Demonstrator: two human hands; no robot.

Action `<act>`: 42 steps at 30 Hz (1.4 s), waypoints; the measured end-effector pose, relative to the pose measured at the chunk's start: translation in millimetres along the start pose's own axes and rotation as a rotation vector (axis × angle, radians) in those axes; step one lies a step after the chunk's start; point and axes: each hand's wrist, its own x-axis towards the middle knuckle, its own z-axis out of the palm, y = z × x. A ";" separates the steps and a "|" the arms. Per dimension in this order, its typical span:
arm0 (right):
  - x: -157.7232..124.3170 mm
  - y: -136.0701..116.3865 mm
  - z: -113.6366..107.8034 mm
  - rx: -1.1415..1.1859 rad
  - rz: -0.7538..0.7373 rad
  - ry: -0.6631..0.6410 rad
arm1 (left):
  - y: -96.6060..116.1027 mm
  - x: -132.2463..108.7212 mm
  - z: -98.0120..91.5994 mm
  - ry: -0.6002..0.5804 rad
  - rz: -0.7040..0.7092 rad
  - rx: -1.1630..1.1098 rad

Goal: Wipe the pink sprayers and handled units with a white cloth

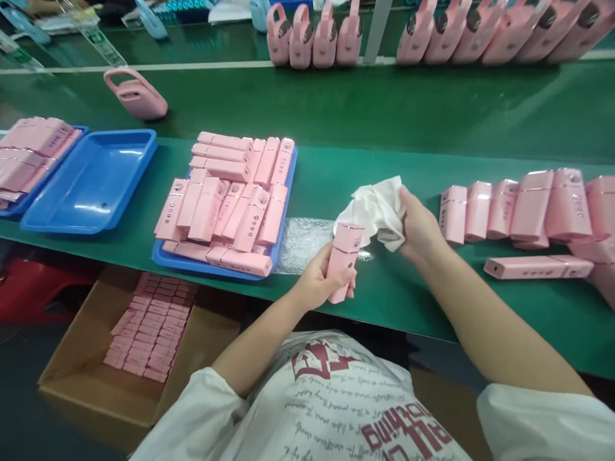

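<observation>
My left hand (319, 282) grips a pink rectangular device (344, 253) by its lower part, tilted up above the table's front edge. The device has a shiny band near its top. My right hand (420, 224) pinches a crumpled white cloth (377, 211), which hangs just behind and beside the device's top. Whether cloth and device touch, I cannot tell. Under the hands lies a sheet of clear bubble wrap (305, 246). Left of it, a blue tray (221, 271) bears many similar pink devices.
Pink devices (531, 205) stand in a row at right, one lying before them. An empty blue tray (91, 186) and a filled one stand left. Below is a cardboard box (84, 346) of pink devices. Pink handled units (324, 38) line the back ledge; another (137, 96) sits left.
</observation>
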 end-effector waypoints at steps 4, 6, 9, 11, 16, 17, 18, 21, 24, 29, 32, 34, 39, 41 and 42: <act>-6.1 -2.1 2.1 0.166 0.139 -0.112 | 2.7 2.0 -1.1 -0.013 -0.011 -0.071; -15.8 -4.7 7.0 0.148 0.161 -0.291 | 5.2 2.7 -1.8 -0.043 -0.023 -0.154; -26.3 -7.8 9.5 0.085 0.130 -0.447 | 8.5 2.3 -3.8 -0.118 -0.030 -0.325; -28.3 -9.5 8.3 0.121 0.103 -0.429 | 9.4 1.1 -5.5 -0.153 -0.006 -0.431; -25.2 -18.6 1.1 0.354 0.008 -0.225 | 10.9 0.1 -6.1 -0.117 0.033 -0.472; -24.0 -20.7 -1.2 0.387 -0.016 -0.168 | 11.9 0.7 -5.1 -0.073 0.011 -0.441; -22.7 -22.4 -3.8 0.416 -0.037 -0.113 | 13.0 1.5 -4.0 -0.016 -0.021 -0.402; -18.2 -24.7 -10.3 0.511 -0.086 -0.040 | 15.8 3.7 -1.0 0.144 -0.165 -0.298; -16.2 -24.1 -9.8 0.592 -0.063 -0.114 | 15.8 4.7 -1.3 0.154 -0.301 -0.306; -30.2 -19.1 8.3 0.671 0.144 -0.224 | 12.6 7.3 -8.8 0.204 -0.431 -0.307; -42.8 -15.0 18.9 0.657 0.147 -0.346 | 13.5 9.9 -10.9 0.200 -0.449 -0.316; -45.7 -13.9 21.1 0.623 0.093 -0.342 | 15.3 10.7 -9.5 0.189 -0.424 -0.334; -36.2 -12.6 15.4 0.556 -0.007 -0.121 | 17.1 10.2 -1.3 0.156 -0.320 -0.370; -37.3 -8.6 17.1 0.420 -0.137 -0.139 | 16.5 11.0 0.7 0.200 -0.358 -0.314; -39.7 -5.5 19.7 0.311 -0.246 -0.173 | 16.2 12.0 1.1 0.243 -0.414 -0.237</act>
